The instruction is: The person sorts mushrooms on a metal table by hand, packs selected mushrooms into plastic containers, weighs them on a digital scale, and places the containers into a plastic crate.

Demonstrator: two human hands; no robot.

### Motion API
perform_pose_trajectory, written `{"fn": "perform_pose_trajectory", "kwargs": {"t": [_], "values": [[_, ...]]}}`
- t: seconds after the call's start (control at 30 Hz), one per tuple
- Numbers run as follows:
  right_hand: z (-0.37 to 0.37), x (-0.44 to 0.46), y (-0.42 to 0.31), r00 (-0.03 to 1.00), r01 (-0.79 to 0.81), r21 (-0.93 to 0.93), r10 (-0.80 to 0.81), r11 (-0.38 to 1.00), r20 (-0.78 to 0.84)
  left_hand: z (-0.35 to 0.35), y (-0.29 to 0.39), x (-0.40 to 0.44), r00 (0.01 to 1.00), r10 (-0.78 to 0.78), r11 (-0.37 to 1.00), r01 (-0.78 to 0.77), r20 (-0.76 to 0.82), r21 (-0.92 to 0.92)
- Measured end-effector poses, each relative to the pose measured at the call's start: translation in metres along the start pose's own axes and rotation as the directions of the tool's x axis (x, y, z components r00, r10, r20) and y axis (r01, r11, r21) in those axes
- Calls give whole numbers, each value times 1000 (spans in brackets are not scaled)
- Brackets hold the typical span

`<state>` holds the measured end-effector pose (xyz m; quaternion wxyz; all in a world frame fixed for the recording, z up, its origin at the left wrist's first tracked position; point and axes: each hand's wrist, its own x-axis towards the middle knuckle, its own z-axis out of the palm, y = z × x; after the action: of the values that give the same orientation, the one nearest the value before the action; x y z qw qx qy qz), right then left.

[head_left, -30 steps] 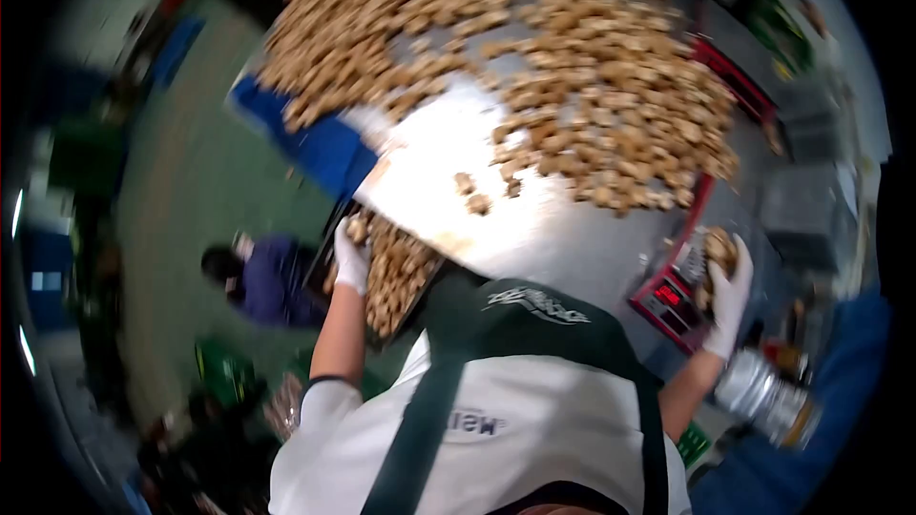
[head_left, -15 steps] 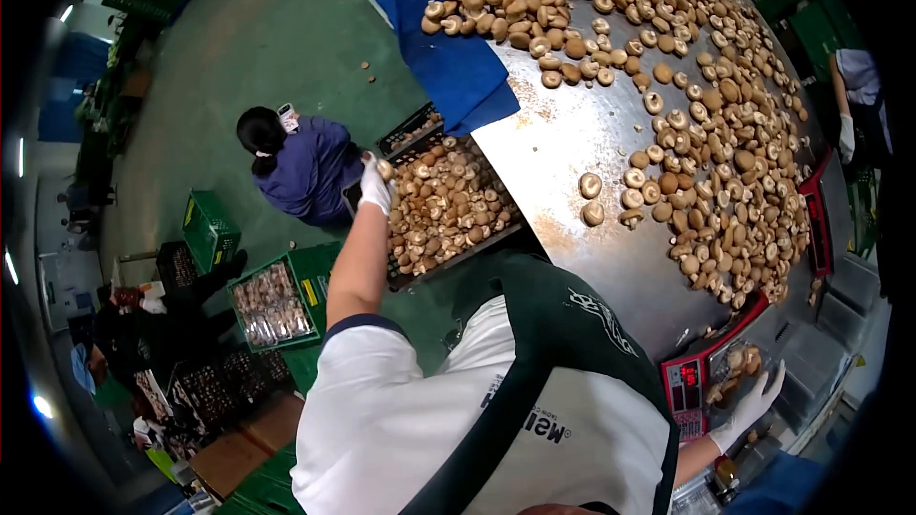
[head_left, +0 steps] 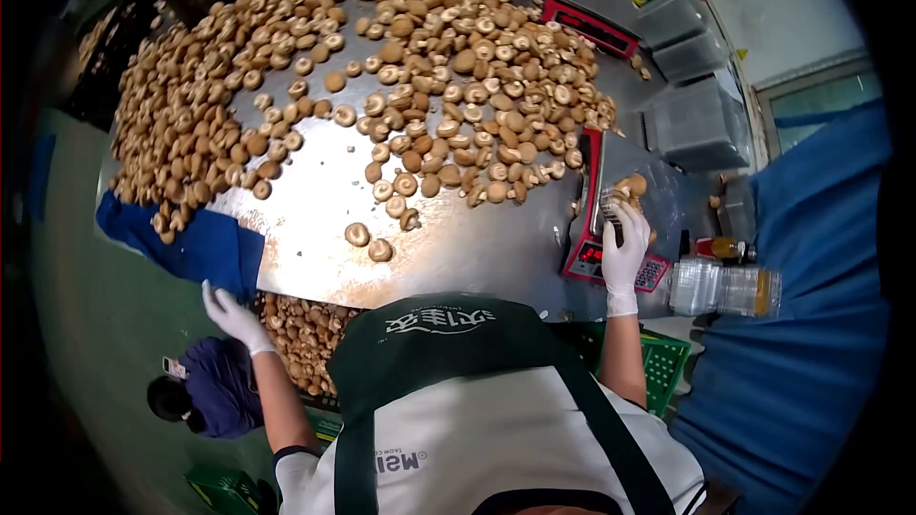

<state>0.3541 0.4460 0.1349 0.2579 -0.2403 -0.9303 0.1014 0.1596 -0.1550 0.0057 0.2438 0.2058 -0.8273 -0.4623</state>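
Mushrooms [head_left: 634, 184] on the scale [head_left: 590, 255] look light, soft, easily bruised: cradle caps. Right hand [head_left: 626, 248] bends over them, grip unclear; left hand [head_left: 234, 316], far left of the scale, spreads empty.

Brown-capped mushrooms [head_left: 465, 61] were strewn over the metal table [head_left: 458, 262], many turned stem-up; a heap [head_left: 301, 334] was massed beside its near edge, and a few were gathered on the red scale [head_left: 652, 273].
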Motion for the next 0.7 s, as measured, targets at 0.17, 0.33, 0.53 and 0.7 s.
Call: {"fn": "perform_pose_trajectory", "kwargs": {"t": [0.17,0.33,0.53,0.7], "values": [[-1,5,51,997,-50,-98,44,994,-60,87,96,-103,789,181,981,-98,587,-170],[1,47,16,980,-135,112,149,985,-132,155,121,-169,566,521,817,-548,640,-180],[112,119,-44,983,-104,470,20,877,180,218,183,-186,414,554,792,-529,722,-304],[212,93,-83,945,102,16,-102,995,310,218,191,-190,383,542,812,-467,748,-349]]}}
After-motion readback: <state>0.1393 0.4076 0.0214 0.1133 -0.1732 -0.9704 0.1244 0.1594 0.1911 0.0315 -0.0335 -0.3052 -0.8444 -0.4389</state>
